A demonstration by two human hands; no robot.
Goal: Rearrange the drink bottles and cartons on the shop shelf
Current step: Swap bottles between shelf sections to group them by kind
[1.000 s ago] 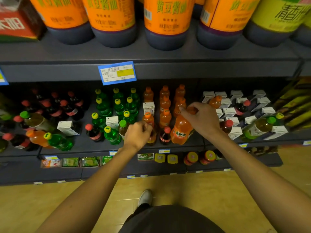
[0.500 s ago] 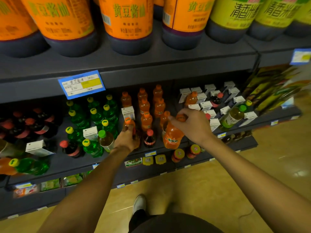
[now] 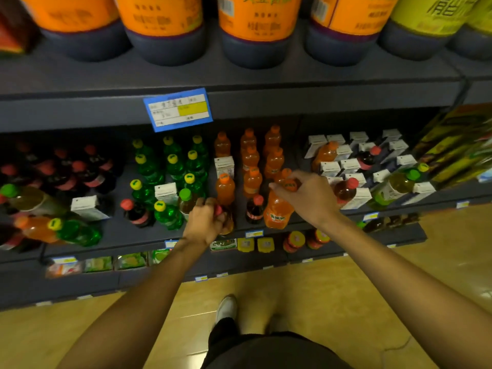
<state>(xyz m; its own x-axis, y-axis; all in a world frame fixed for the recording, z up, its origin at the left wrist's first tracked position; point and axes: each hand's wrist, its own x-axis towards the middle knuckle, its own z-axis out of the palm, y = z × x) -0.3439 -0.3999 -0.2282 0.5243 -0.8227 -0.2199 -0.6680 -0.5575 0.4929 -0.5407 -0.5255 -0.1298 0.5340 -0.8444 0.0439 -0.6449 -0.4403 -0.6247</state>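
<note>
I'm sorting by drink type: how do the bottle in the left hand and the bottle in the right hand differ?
The bottle in the left hand has a red cap and amber contents; the bottle in the right hand is orange with an orange cap. The left hand hides most of its bottle; the right hand grips only the cap, leaving the tilted body visible. Both are at the shelf's front edge.

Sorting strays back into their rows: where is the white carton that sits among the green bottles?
In the head view, the white carton stands left of centre on the drinks shelf, among the green bottles, beside a green-capped tea bottle.
</note>
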